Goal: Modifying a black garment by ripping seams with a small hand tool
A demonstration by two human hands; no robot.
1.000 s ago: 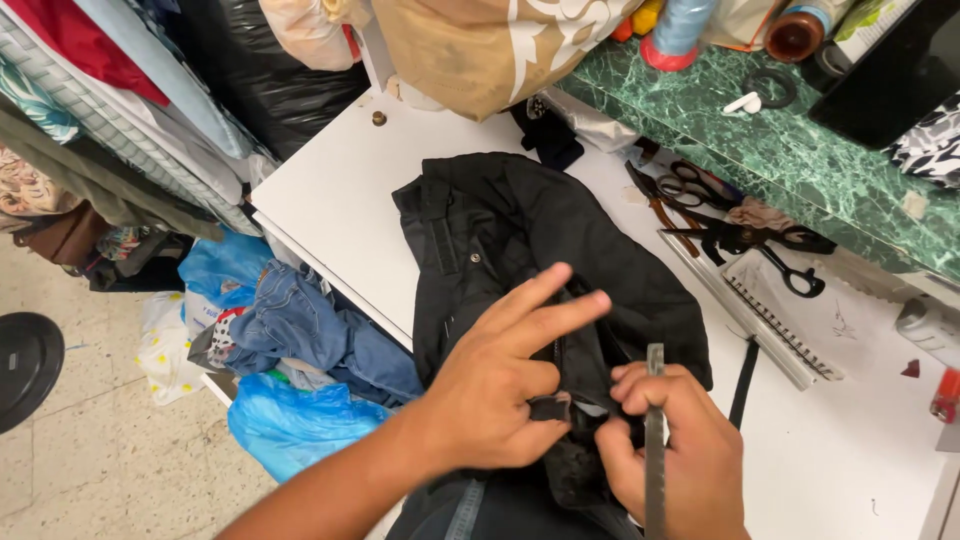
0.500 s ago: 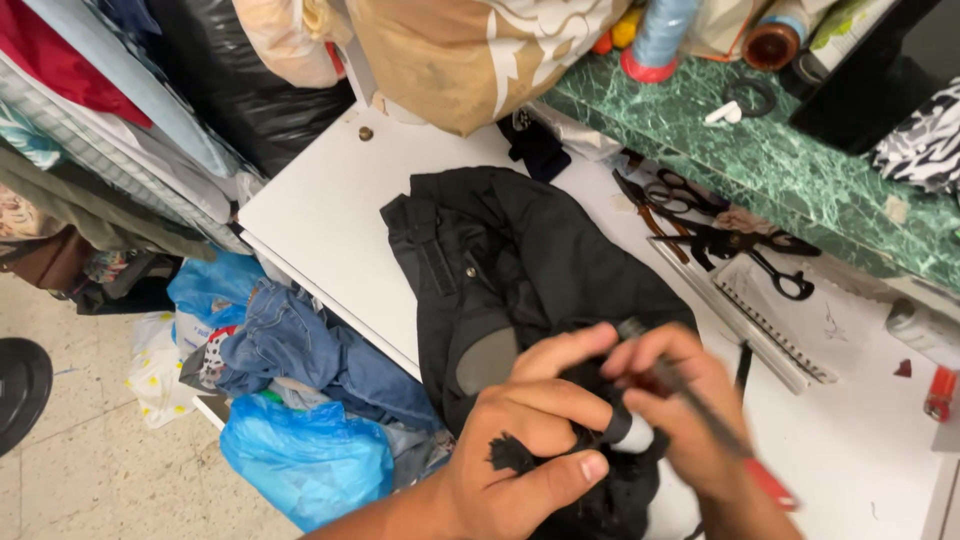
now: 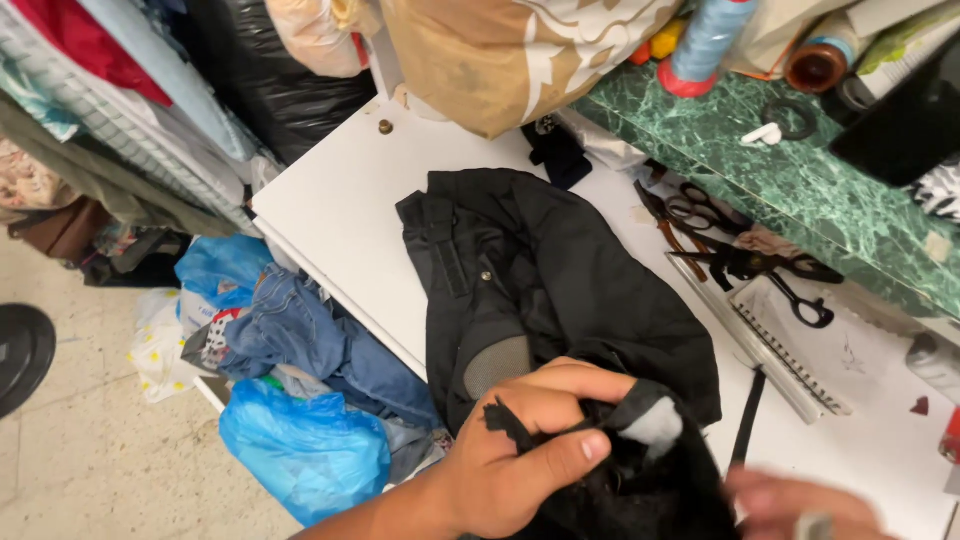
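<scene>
A black jacket (image 3: 560,280) lies spread on the white table (image 3: 340,210). My left hand (image 3: 520,455) is at the bottom centre, fingers pinched on a bunched fold of the jacket where pale lining shows. My right hand (image 3: 800,505) is a blur at the bottom right edge, just right of that fold. Something small and pale shows at its fingers, but I cannot tell whether it holds anything.
Black scissors (image 3: 760,265) and a spiral notebook (image 3: 790,345) lie right of the jacket. A green marble shelf (image 3: 800,170) carries a blue thread cone (image 3: 705,45). A large tan bag (image 3: 500,50) stands behind. Blue bags (image 3: 300,450) and jeans (image 3: 300,335) sit on the floor at left.
My left hand went from flat with fingers out to gripping a bunched fold. My right hand, which held a thin dark tool, dropped toward the bottom right edge and blurred.
</scene>
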